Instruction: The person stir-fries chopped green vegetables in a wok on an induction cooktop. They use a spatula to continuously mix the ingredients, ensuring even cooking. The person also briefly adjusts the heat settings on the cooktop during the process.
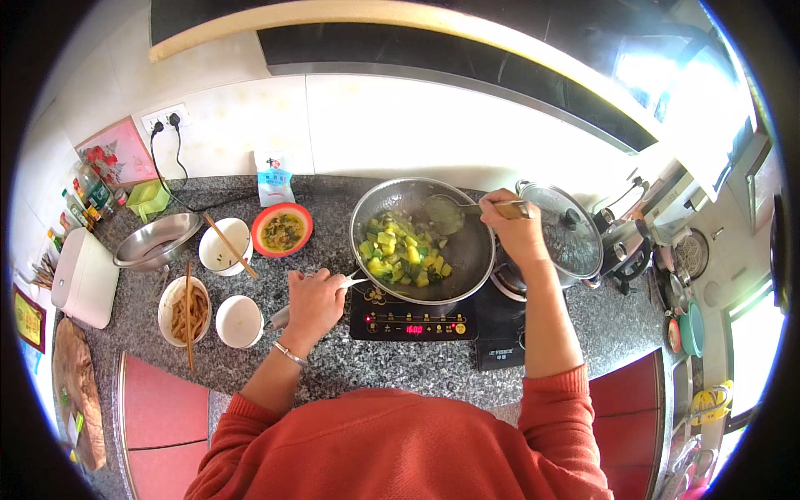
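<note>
My left hand [315,304] grips the handle of a wok [472,275], which is tilted above an induction cooker [412,330] with a lit red display. Green and yellow chopped vegetables [403,250] lie in the lower left half of the wok. My right hand [511,225] holds the handle of a metal spatula [445,214]; its blade is inside the wok, up and to the right of the vegetables. A bracelet circles my left wrist.
A glass-lidded pot [560,222] stands close on the right. At left are a red-rimmed bowl of food [255,231], a white bowl with chopsticks [212,236], a bowl of sliced food [164,319], a small white bowl [239,322] and a metal basin [134,247].
</note>
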`<action>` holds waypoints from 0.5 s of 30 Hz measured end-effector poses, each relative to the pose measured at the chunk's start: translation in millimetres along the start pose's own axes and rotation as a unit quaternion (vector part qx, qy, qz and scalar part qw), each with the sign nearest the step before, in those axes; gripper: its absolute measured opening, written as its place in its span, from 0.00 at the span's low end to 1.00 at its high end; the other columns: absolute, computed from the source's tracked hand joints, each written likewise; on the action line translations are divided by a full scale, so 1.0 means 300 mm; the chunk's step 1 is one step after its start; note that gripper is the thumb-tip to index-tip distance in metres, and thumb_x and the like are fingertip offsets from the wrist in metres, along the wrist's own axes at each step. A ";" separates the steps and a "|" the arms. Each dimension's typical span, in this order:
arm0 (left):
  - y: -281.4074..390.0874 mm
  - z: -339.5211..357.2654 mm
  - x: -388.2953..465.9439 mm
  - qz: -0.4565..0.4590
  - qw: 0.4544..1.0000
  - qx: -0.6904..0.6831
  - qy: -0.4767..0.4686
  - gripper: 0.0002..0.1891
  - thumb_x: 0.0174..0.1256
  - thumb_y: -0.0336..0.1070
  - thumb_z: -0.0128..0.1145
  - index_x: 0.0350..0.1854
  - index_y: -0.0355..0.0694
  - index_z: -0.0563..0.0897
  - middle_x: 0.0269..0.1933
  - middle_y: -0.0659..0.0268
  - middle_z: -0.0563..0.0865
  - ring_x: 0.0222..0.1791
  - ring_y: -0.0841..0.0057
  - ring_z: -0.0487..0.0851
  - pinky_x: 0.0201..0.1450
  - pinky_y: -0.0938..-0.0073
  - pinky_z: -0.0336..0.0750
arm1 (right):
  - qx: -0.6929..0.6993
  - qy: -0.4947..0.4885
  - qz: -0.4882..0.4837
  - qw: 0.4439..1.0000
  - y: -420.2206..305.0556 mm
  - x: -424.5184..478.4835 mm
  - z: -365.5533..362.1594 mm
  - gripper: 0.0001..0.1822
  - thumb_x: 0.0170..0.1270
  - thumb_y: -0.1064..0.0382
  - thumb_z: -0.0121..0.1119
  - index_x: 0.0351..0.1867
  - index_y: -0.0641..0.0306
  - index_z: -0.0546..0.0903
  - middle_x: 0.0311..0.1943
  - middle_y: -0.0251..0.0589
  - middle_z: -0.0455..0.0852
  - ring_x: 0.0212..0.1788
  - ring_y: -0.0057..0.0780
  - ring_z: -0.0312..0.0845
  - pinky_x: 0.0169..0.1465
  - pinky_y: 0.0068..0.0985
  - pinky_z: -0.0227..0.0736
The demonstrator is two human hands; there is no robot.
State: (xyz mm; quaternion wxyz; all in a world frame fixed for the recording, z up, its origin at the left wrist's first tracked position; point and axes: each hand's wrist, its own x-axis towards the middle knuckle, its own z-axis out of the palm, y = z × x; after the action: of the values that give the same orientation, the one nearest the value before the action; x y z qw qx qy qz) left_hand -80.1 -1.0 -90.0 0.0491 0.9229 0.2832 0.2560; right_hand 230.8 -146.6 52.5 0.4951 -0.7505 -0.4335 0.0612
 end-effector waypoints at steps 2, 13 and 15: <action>-0.003 -0.011 0.002 0.002 1.000 0.012 -0.012 0.06 0.65 0.40 0.65 0.42 0.51 0.88 0.34 0.70 0.83 0.36 0.69 0.84 0.50 0.55 0.64 | -0.017 0.044 -0.009 0.999 0.102 0.045 0.066 0.07 0.67 0.63 0.69 0.41 0.63 0.88 0.27 0.33 0.87 0.30 0.19 0.77 0.42 0.22 0.77; -0.014 0.007 0.000 0.007 0.999 0.037 -0.004 0.06 0.63 0.40 0.66 0.41 0.52 0.87 0.34 0.69 0.83 0.36 0.68 0.83 0.49 0.55 0.64 | -0.008 -0.290 -0.195 0.937 -0.136 -0.025 0.008 0.09 0.65 0.69 0.71 0.46 0.66 0.89 0.45 0.42 0.92 0.44 0.31 0.89 0.51 0.29 0.83; -0.012 0.005 0.003 0.005 1.000 0.027 -0.003 0.07 0.62 0.40 0.67 0.41 0.50 0.88 0.34 0.69 0.83 0.36 0.66 0.82 0.48 0.56 0.66 | -0.003 -0.310 -0.219 0.925 -0.219 -0.071 -0.062 0.10 0.62 0.71 0.72 0.44 0.67 0.89 0.44 0.43 0.92 0.45 0.33 0.90 0.51 0.30 0.83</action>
State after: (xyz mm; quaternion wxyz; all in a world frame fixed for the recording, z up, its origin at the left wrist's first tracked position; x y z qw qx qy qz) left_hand -80.4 2.6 -91.6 0.0238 0.9259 0.2855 0.2462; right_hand 188.7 -165.7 107.0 0.3348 -0.5816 -0.7192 0.1798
